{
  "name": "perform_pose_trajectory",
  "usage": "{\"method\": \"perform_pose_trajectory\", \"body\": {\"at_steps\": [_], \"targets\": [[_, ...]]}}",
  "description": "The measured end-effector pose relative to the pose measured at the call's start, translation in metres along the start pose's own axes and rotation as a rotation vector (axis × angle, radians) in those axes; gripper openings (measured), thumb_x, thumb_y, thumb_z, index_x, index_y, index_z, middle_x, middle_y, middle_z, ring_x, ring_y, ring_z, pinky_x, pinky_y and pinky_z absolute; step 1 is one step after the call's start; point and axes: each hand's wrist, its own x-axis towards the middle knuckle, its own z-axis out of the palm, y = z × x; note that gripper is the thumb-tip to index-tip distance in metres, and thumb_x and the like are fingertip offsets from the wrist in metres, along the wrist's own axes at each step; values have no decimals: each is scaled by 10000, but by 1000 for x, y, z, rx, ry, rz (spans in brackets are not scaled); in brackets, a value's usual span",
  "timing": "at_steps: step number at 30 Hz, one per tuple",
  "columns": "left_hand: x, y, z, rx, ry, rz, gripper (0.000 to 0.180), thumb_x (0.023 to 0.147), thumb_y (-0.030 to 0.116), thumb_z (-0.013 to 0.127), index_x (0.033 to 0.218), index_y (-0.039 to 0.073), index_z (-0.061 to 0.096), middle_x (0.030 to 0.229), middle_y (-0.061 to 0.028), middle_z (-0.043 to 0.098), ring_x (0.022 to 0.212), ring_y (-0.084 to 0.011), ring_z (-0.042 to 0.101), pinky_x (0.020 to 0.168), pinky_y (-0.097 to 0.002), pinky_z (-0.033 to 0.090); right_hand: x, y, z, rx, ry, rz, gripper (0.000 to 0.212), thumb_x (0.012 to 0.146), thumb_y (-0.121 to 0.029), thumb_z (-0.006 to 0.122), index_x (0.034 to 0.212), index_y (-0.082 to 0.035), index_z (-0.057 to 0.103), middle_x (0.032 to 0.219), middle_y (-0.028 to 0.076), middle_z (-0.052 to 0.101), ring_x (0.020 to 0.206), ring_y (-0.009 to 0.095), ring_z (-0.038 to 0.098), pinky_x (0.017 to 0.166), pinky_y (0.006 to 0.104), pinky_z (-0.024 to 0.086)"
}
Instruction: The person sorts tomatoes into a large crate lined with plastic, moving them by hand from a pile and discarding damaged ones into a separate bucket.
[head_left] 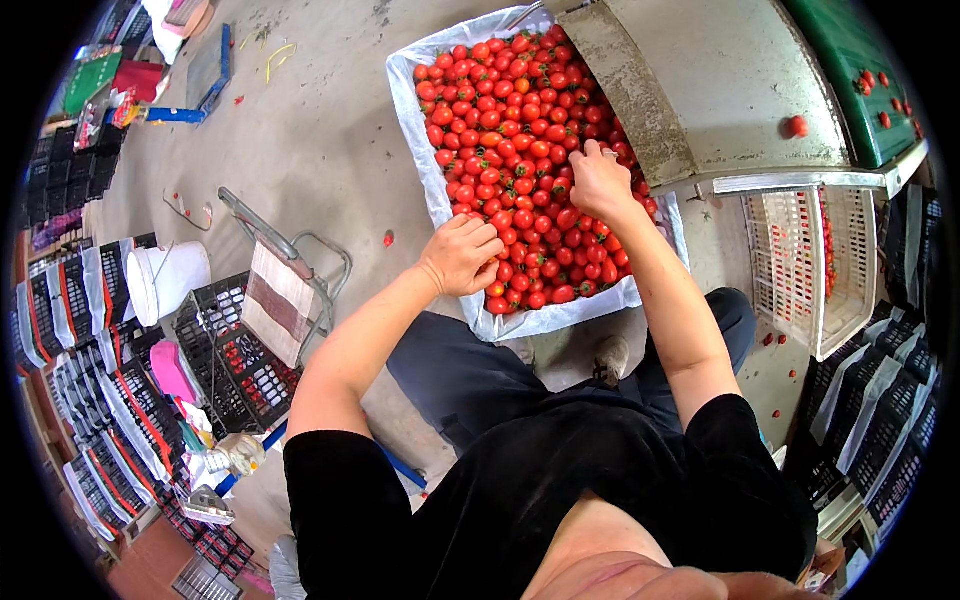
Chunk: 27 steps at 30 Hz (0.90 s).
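Note:
Small red cherry tomatoes (520,140) fill a crate whose white plastic liner (415,150) folds over the rim. My left hand (462,255) rests at the near left part of the heap, fingers curled down against the fruit. My right hand (600,185) reaches into the heap near its right side, with the fingers drawn together and pointing down. Whatever either hand grips is hidden beneath the fingers. A few tomatoes around the fingertips show green stems.
A metal chute (640,100) overhangs the crate's right side. Beyond it stands a green surface (850,90) with scattered tomatoes. A white basket (790,260) is at the right. To the left are a folding stool (280,290), white bucket (170,280) and stacked black crates (140,400).

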Motion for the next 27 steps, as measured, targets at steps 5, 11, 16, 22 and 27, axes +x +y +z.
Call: {"method": "perform_pose_trajectory", "body": {"at_steps": [5,11,16,22,27], "targets": [[-2,0,2,-14,-35,-7,216,686,210,653,860,91,605,867,-65,547,814,-252,559,740,-379,446,-25,6,37,158,322,-33,330,792,-209,703,1114,-142,679,1175,92,558,1110,319,536,986,498,441],[5,1,0,32,8,17,188,671,205,653,820,108,590,830,-50,526,803,-232,554,731,-360,444,-15,4,44,136,390,13,323,803,-342,713,1068,-158,698,1182,32,567,1127,287,501,979,511,396],[0,1,-1,24,-26,-3,198,686,210,648,844,99,601,853,-64,540,799,-248,551,735,-376,440,-54,-12,33,391,599,-186,298,823,-225,673,1070,-66,620,1186,103,557,1144,319,492,979,479,397],[2,1,1,28,-29,-9,183,696,212,652,830,103,593,855,-59,543,810,-243,553,744,-376,442,-167,30,-15,611,379,-399,300,825,-117,662,1099,-31,577,1109,167,586,1016,350,581,887,424,463],[0,3,1,29,-14,-11,150,715,201,650,817,109,587,846,-57,544,781,-242,556,742,-368,449,-239,149,-62,530,626,165,256,988,-223,533,1044,13,615,936,104,599,892,207,580,847,338,464]]}}
